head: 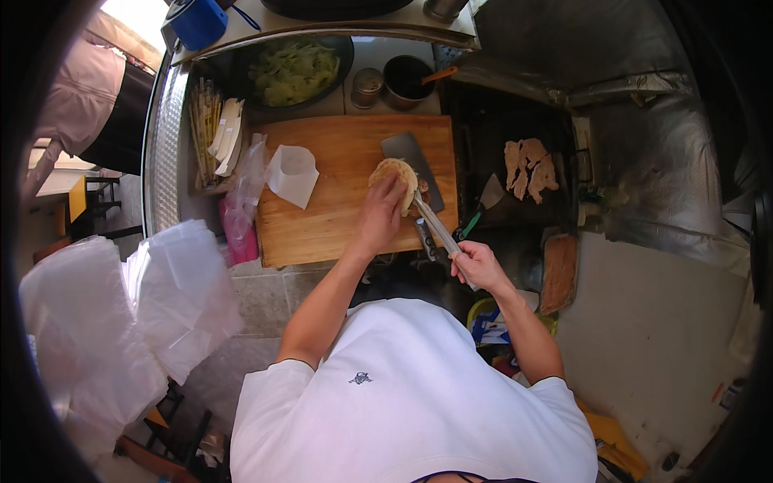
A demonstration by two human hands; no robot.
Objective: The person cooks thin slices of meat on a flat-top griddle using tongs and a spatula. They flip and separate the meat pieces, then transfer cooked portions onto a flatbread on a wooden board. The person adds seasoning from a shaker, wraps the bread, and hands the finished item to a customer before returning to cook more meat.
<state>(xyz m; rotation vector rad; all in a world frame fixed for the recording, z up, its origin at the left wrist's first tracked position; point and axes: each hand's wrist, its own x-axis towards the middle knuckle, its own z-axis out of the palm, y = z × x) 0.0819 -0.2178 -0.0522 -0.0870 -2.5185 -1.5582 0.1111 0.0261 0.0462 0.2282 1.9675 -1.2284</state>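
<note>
My left hand (pixel 381 211) lies over a round flatbread (pixel 389 169) on the wooden cutting board (pixel 326 232), fingers pressed on its top and holding it. In my right hand (pixel 480 265) is a pair of metal tongs (pixel 439 226), whose tips reach the flatbread's right edge. Beneath and beside the bread lies a cleaver (pixel 406 145), its dark handle (pixel 426 240) pointing towards me. Small pieces of browned food (pixel 424 188) show on the blade. A white paper sleeve (pixel 294 175) rests on the board's left part.
Right of the board, a dark griddle (pixel 477 130) bears meat slices (pixel 529 169) and a green-handled scraper (pixel 492 192). Behind stand a pan of lettuce (pixel 296 72), a shaker (pixel 366 87) and a pot (pixel 410 84). Plastic bags (pixel 78 326) hang at left; a person (pixel 78 99) is beyond.
</note>
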